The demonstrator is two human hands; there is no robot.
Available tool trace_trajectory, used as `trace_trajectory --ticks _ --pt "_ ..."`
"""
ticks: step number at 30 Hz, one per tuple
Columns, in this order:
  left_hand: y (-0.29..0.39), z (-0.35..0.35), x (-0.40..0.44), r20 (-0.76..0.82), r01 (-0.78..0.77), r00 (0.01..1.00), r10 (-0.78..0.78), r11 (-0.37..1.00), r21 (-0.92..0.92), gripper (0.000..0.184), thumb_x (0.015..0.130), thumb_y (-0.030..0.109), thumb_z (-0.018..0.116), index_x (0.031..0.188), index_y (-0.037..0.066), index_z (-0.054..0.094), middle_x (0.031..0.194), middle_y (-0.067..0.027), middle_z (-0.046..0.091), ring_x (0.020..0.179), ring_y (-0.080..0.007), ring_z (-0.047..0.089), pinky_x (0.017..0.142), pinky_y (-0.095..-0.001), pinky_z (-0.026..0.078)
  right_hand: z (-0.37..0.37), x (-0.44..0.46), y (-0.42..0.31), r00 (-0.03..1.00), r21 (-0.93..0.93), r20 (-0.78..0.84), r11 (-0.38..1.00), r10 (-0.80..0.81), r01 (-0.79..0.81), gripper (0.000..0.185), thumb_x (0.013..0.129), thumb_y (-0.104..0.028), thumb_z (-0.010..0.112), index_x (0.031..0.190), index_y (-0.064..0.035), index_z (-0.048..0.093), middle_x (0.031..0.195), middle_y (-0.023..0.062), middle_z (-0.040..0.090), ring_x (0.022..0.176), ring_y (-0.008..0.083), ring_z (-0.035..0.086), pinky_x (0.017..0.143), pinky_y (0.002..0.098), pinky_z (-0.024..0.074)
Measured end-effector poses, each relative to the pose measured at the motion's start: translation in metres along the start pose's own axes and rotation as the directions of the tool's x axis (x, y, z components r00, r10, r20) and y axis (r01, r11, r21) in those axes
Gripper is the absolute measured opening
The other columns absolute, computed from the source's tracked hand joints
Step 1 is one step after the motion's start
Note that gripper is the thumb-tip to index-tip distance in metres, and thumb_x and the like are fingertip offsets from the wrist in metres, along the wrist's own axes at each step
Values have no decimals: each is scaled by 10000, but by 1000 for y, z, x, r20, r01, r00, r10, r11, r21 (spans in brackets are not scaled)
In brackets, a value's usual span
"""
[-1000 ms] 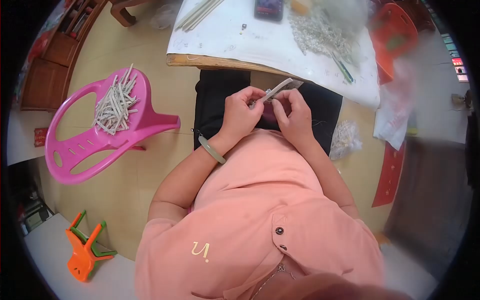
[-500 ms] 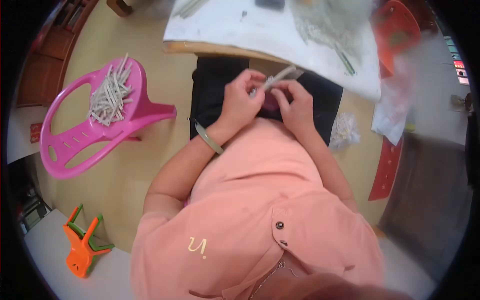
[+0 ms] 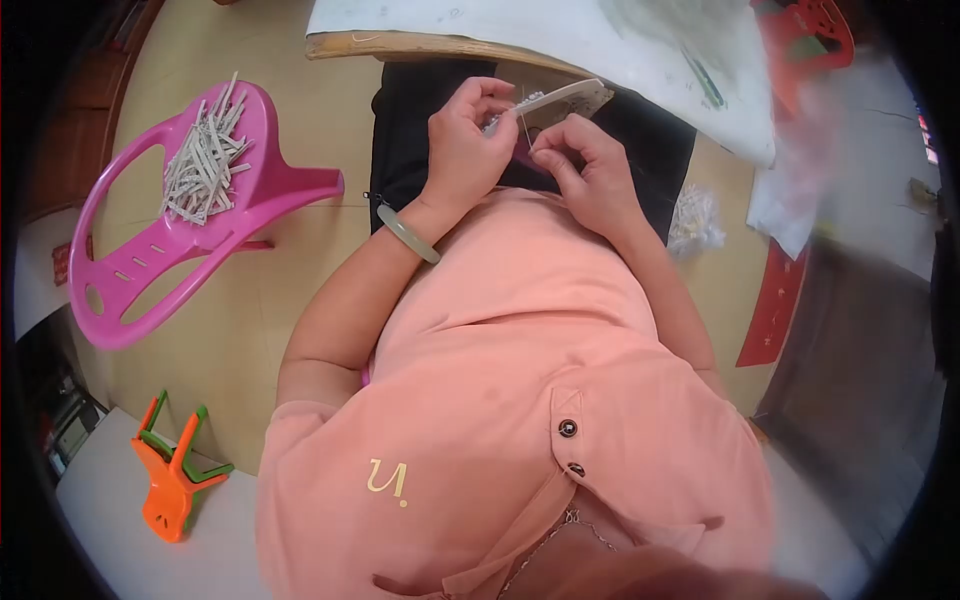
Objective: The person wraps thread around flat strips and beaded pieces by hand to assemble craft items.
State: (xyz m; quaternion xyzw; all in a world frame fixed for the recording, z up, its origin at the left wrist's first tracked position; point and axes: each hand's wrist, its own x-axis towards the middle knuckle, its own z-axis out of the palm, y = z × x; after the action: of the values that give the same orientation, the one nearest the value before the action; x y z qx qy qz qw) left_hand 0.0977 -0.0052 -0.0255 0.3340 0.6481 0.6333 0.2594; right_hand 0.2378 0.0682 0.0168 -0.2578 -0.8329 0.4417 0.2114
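My left hand (image 3: 470, 140) is closed on one end of a pale flat strip (image 3: 560, 97), which slants up to the right above my lap. Small whitish bits, too small to name, show along the strip near my left fingers. Just below it, my right hand (image 3: 588, 168) is closed in a pinch on a thin pale thread (image 3: 528, 130) that runs up to the strip. The fingertips partly hide where the thread ends. Both hands are in front of my belly, over dark cloth (image 3: 400, 130).
A pink plastic stool (image 3: 260, 140) on the left bears a heap of pale strips (image 3: 205, 165). Ahead is a white-covered table (image 3: 430, 25) with a green pen (image 3: 705, 82). A clear plastic bag (image 3: 695, 220) lies at right; a small orange chair (image 3: 165, 500) stands lower left.
The strip has tilted flatter and now shows more of its face. My right hand has drawn down from it with the thread. The view has shifted, so the table sits higher.
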Motion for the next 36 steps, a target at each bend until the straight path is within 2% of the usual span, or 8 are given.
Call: trace_trajectory --ticks 8,10,11,13,23,26,29,36 --pt "9 -1 -3 18 -162 987 161 974 158 230 803 20 602 1031 17 577 800 -52 672 664 -67 616 566 -211 469 5 1 0 991 156 -103 985 86 -69 213 784 -65 685 971 -37 587 769 7 582 640 63 519 593 208 450" --pt "14 -1 -4 73 -220 975 209 956 192 264 780 35 593 1041 45 555 808 -138 661 680 -256 660 595 -324 518 7 3 1 990 187 -134 982 45 -19 295 776 -81 700 1037 -39 570 768 2 585 631 52 516 588 194 449" --pt "12 0 -4 74 -220 975 209 956 192 264 780 35 593 1041 45 555 808 -138 661 680 -256 660 595 -324 518 7 3 2 990 187 -134 982 45 -19 295 776 -81 700 1037 -39 570 768 2 585 631 52 516 588 194 449" --pt "8 1 -4 88 -297 954 285 931 212 287 795 38 619 1075 60 563 808 -88 673 643 -130 635 565 -240 484 7 3 3 995 156 -90 988 34 -19 278 785 -75 695 1031 -27 575 760 3 592 626 51 531 589 197 460" --pt "11 -1 -5 91 -293 956 279 923 250 332 788 41 624 1108 81 542 816 -95 673 661 -174 658 567 -259 497 8 3 7 968 302 -214 951 133 -64 212 804 -35 665 998 -15 584 741 12 602 620 52 562 589 200 477" --pt "8 0 -5 101 -340 940 325 905 256 336 787 43 628 1110 84 542 815 -94 674 666 -180 661 562 -266 498 9 5 1 973 356 -200 934 114 -36 210 809 -38 658 1005 -17 585 739 8 597 619 42 541 581 193 462" --pt "7 1 -5 122 -371 928 351 892 256 339 786 45 633 1110 87 543 811 -95 674 667 -186 662 563 -267 499 9 2 9 994 266 -92 964 56 -29 178 812 -51 657 977 -13 603 739 3 601 618 35 521 573 185 445" --pt "3 -6 2 0 -229 972 236 940 252 319 783 38 631 1093 71 564 817 -65 684 647 -99 624 573 -223 475 1 -6 2 971 373 121 896 208 -239 77 816 -77 654 868 -20 646 732 0 619 615 40 513 581 186 432"
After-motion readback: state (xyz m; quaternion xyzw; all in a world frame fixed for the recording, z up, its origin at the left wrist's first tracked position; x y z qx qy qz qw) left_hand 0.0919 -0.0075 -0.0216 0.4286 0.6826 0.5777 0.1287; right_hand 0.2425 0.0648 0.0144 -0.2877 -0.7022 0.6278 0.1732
